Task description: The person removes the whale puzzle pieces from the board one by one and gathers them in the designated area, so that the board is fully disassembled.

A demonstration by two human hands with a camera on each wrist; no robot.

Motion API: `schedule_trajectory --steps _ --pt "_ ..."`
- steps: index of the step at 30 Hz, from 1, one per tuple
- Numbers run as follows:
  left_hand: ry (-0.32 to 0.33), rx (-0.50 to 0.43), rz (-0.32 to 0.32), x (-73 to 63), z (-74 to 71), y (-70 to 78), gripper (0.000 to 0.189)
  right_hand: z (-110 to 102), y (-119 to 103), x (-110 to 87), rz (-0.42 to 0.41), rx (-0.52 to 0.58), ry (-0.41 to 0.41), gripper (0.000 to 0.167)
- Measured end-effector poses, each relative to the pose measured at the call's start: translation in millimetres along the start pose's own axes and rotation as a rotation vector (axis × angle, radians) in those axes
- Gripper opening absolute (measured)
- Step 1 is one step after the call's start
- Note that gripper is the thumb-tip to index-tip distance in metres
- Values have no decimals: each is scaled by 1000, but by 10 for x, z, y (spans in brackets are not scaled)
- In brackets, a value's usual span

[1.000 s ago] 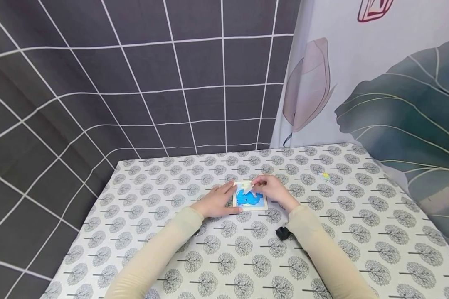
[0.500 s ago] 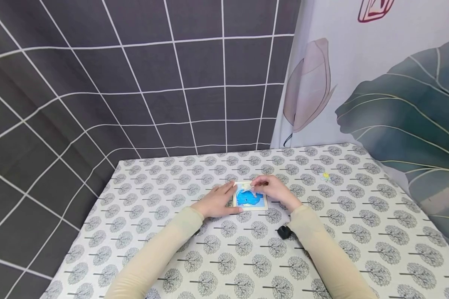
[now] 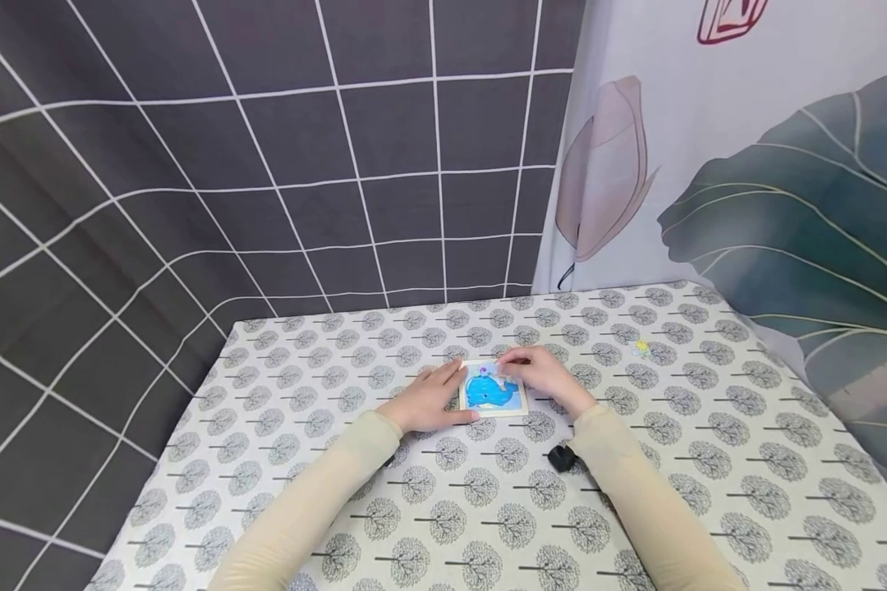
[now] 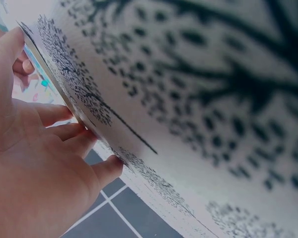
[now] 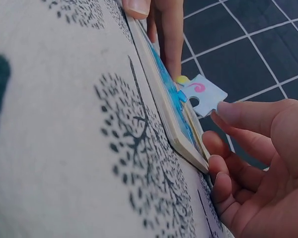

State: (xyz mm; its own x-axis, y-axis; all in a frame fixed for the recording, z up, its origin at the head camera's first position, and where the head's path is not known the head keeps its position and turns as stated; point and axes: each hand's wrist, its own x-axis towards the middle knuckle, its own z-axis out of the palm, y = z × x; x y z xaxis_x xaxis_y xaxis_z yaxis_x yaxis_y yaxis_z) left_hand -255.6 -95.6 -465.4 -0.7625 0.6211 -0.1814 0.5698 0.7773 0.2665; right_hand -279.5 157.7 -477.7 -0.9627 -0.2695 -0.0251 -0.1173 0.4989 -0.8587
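Observation:
A small square jigsaw puzzle [image 3: 490, 396] with a blue whale picture and a pale wooden border lies on the table. My left hand [image 3: 429, 400] holds it at the left side, thumb on the near edge and fingers at the far corner. My right hand [image 3: 538, 371] is over its far right part, pinching a puzzle piece [image 5: 204, 95] between thumb and index finger. The piece is pale blue with a pink swirl and a bit of yellow. In the right wrist view it stands tilted at the puzzle's picture surface, and the curled lower fingers are right at the border.
A tree-patterned cloth [image 3: 443, 525] covers the table. To the right lies a small yellow and pale blue thing [image 3: 641, 348]. A dark checked curtain [image 3: 384, 197] hangs behind, and a flower-print curtain [image 3: 621, 172] hangs at the right.
The piece in my right hand has tipped from showing its plain pale side to showing its pink swirl. My left hand has stayed on the puzzle. The head view has shifted slightly.

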Motion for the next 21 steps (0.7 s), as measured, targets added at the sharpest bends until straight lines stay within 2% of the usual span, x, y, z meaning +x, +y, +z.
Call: schedule_trajectory --steps 6,13,18,21 --pt "-4 -3 -5 2 1 3 94 -49 58 13 56 53 57 29" --pt "8 -3 -13 -24 -16 7 93 -175 98 33 144 313 115 32" --pt "2 -3 -12 -36 -25 25 94 -283 142 -6 188 459 152 35" --pt "0 -4 -8 -31 -26 29 94 -360 184 -38 193 493 167 38"
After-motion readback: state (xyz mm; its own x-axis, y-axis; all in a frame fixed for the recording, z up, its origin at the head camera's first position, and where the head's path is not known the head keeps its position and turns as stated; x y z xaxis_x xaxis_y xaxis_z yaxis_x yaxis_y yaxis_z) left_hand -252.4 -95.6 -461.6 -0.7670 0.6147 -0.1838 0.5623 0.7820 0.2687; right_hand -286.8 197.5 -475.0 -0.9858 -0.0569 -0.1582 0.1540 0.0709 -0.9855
